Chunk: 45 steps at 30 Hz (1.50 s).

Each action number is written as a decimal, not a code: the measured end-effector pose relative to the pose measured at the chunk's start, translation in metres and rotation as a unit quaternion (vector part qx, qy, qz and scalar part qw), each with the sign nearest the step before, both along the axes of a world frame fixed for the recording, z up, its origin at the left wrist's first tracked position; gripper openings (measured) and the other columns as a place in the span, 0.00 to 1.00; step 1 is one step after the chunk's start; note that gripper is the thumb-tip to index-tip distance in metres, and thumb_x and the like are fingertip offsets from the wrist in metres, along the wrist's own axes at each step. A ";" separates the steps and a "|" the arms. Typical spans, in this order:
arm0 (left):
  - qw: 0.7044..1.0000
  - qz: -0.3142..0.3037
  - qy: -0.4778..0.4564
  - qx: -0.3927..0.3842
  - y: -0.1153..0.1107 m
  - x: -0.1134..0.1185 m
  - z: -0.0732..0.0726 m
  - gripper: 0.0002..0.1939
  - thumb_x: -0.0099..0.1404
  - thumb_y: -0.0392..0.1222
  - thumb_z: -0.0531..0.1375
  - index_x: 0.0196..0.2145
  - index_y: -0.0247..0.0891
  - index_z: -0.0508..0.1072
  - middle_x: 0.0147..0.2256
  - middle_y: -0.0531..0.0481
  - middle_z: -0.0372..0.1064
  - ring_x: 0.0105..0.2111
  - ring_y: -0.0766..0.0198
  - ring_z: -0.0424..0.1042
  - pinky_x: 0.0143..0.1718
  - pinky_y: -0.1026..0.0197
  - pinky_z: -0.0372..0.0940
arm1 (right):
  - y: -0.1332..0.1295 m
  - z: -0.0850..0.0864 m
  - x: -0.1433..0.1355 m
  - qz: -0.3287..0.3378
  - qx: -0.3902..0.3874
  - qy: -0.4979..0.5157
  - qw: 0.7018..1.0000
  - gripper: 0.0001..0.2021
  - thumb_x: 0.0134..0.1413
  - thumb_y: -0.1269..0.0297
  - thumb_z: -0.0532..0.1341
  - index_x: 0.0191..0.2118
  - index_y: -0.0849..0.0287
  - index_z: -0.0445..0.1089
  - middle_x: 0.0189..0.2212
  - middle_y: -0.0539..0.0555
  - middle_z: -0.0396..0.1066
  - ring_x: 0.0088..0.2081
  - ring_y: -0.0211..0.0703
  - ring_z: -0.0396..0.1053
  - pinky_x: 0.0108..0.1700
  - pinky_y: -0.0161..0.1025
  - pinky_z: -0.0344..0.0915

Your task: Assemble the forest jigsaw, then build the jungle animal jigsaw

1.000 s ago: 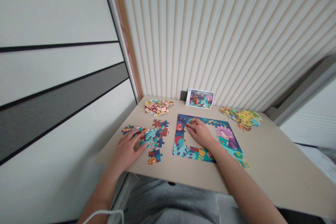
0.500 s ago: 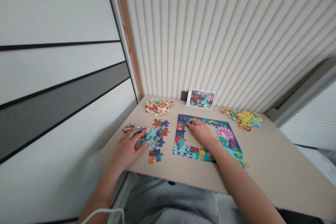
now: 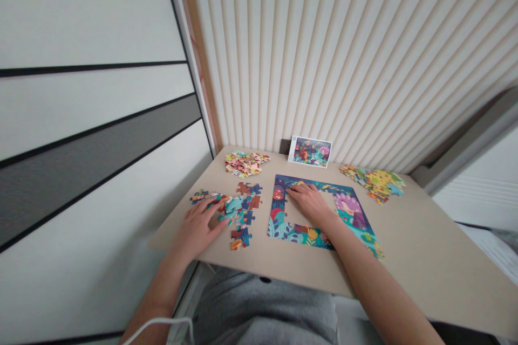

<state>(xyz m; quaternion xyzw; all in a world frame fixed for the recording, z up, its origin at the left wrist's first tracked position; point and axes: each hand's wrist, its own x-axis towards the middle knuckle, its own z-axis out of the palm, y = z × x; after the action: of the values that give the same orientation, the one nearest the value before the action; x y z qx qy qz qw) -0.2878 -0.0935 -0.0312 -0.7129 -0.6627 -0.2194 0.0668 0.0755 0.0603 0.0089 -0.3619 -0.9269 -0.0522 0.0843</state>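
Note:
My left hand (image 3: 201,226) lies with fingers spread over a cluster of loose jigsaw pieces (image 3: 233,205) in blue, teal and brown at the left of the table. Its fingertips touch some of them. To the right lies a partly assembled jigsaw puzzle (image 3: 278,215), a colourful frame around bare tabletop. My right hand (image 3: 311,202) reaches across its middle, fingers drawn together and bent down at the inner upper-left edge. What is under those fingertips is hidden.
A picture card (image 3: 309,152) of the puzzle leans at the back of the table (image 3: 299,270). One pile of pinkish pieces (image 3: 245,164) lies back left, and yellow pieces (image 3: 378,182) are heaped back right. A ribbed screen (image 3: 259,54) stands behind; a white cable (image 3: 162,321) crosses my left forearm.
My right fingers have shifted very slightly at the puzzle's inner edge, where a dark bit showed beside them before. My left hand stays on the loose pieces.

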 end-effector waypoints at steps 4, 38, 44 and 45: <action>1.000 0.000 -0.002 -0.007 -0.001 0.001 0.001 0.26 0.69 0.59 0.57 0.61 0.50 0.69 0.62 0.46 0.64 0.61 0.49 0.64 0.61 0.45 0.62 | -0.003 -0.002 -0.001 -0.023 -0.006 -0.001 1.000 0.19 0.67 0.72 0.53 0.58 0.51 0.72 0.57 0.61 0.71 0.58 0.53 0.65 0.56 0.47 0.57; 0.998 -0.053 0.001 0.025 -0.008 0.008 0.014 0.24 0.71 0.51 0.57 0.62 0.49 0.68 0.62 0.46 0.65 0.61 0.49 0.64 0.62 0.43 0.61 | -0.035 0.004 -0.033 0.090 -0.056 0.174 0.979 0.18 0.69 0.65 0.53 0.60 0.52 0.71 0.57 0.58 0.72 0.58 0.50 0.67 0.61 0.52 0.61; 0.994 -0.102 0.027 -0.004 -0.008 0.009 0.016 0.20 0.72 0.50 0.56 0.60 0.51 0.71 0.64 0.48 0.62 0.62 0.51 0.63 0.63 0.43 0.60 | -0.053 0.006 -0.059 0.164 -0.074 0.119 0.976 0.20 0.72 0.54 0.52 0.63 0.50 0.66 0.64 0.55 0.65 0.64 0.51 0.60 0.66 0.53 0.54; 0.995 -0.100 0.025 -0.002 -0.007 0.008 0.014 0.20 0.72 0.50 0.57 0.60 0.51 0.71 0.64 0.48 0.62 0.62 0.50 0.63 0.63 0.42 0.60 | -0.054 0.006 -0.058 0.162 -0.072 0.116 0.977 0.19 0.72 0.54 0.51 0.60 0.51 0.69 0.63 0.55 0.66 0.64 0.51 0.60 0.66 0.53 0.53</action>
<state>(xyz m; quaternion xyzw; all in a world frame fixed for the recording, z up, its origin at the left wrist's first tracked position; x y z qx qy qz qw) -0.2796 -0.1009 -0.0171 -0.7807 -0.5869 -0.2061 0.0600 0.0177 0.0064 0.0149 -0.2159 -0.9584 0.0714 0.1726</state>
